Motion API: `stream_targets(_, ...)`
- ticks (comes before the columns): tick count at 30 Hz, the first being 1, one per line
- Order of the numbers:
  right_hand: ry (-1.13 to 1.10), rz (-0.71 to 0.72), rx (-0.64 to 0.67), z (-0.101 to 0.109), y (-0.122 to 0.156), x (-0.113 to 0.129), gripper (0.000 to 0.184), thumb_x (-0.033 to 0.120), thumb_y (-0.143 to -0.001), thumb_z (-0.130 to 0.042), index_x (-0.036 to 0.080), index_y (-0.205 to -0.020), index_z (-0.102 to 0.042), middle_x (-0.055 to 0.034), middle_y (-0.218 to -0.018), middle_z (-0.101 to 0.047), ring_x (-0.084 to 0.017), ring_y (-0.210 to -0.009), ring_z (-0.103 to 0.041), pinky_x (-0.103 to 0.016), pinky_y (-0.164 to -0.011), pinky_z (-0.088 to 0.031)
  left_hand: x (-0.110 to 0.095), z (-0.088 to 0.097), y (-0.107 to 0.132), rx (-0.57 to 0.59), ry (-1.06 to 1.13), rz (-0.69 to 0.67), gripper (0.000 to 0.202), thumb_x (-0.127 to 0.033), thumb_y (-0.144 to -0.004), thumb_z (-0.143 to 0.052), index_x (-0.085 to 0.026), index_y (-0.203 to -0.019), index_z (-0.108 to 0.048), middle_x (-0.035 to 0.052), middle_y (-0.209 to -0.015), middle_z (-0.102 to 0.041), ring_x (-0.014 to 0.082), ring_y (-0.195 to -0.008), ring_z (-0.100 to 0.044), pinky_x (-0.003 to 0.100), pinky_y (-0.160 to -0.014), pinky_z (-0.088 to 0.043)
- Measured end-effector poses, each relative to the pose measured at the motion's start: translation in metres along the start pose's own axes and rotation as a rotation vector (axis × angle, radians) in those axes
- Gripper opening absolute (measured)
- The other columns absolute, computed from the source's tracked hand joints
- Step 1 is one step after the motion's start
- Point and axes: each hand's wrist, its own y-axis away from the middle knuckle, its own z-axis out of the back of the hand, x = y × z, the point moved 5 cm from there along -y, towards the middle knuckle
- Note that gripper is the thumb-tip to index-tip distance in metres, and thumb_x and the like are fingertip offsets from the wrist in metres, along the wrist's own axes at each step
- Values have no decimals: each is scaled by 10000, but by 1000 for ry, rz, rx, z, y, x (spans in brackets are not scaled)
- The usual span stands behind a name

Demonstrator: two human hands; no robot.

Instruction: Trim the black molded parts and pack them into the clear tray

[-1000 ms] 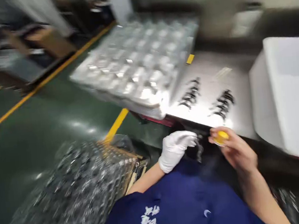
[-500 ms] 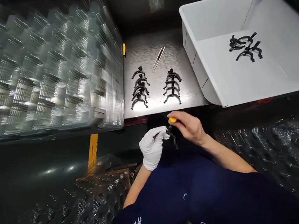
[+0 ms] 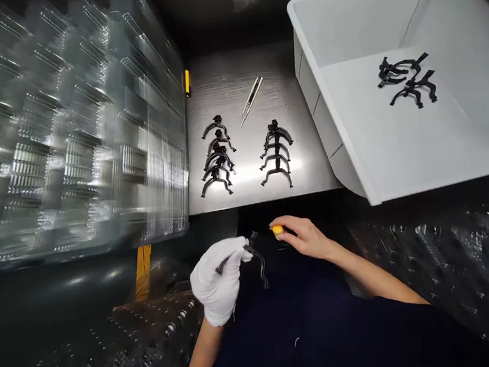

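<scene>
Head view: left hand in a white fabric glove [image 3: 217, 281] sits just off the front edge of the table, gloved fingers [image 3: 237, 250] closed in a tight pinch on a thin black moulded plastic part [image 3: 251, 258]. The part is held in the air, its wiry black tail hanging free below the grip. Right bare hand [image 3: 306, 238] is near it but not touching, its fingertips [image 3: 285, 222] closed on a small yellow plastic piece [image 3: 277, 230], possibly a tool handle, any tip hidden from this angle. Step in hand reads as close work on this one part, off the table. Next move calls for a steady pinch and care with the tail, which looks thin and easy to bend. Ahead, a brushed stainless steel table [image 3: 234, 72] carries a left column of black moulded parts [image 3: 216, 157], a right column of black moulded parts [image 3: 275, 153] and slim steel tweezers [image 3: 251, 99]. Further right, a white plastic tub [image 3: 324, 112] holds a small pile of black parts [image 3: 407, 81]. Left of the table stands a tall stack of clear thermoformed trays [image 3: 70, 125]
</scene>
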Motion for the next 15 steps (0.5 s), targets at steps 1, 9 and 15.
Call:
stream_targets(1,-20,-6,56,-5,-7,-5,217,242,-982,-553,186,-1171,-643,-93,-1112,-728,-210,-1012,-703,-345,-924,-573,-4,1,-6,26,-25,-41,214,-87,-899,-682,-229,-1042,-752,-19,-838,-760,121,-711,-713,250,-723,-600)
stream_targets(9,-111,-105,159,-11,-46,0,240,282,-989,-527,192,-1182,-637,-97,-1146,-719,-221,-1041,-690,-361,-940,-554,-29,-8,-65,156,4,-99,171,-113,-936,-641,-207,-1051,-724,-9,-832,-764,116,-686,-718,238,-729,-610)
stream_targets(15,-147,-77,98,-15,-27,-13,261,334,-983,-562,187,-1178,-653,-97,-1105,-726,-220,-996,-701,-344,-901,-563,-14,-22,-50,93,50,-33,133,-141,-924,-671,-209,-1002,-754,1,-814,-750,95,-612,-677,218,-649,-587)
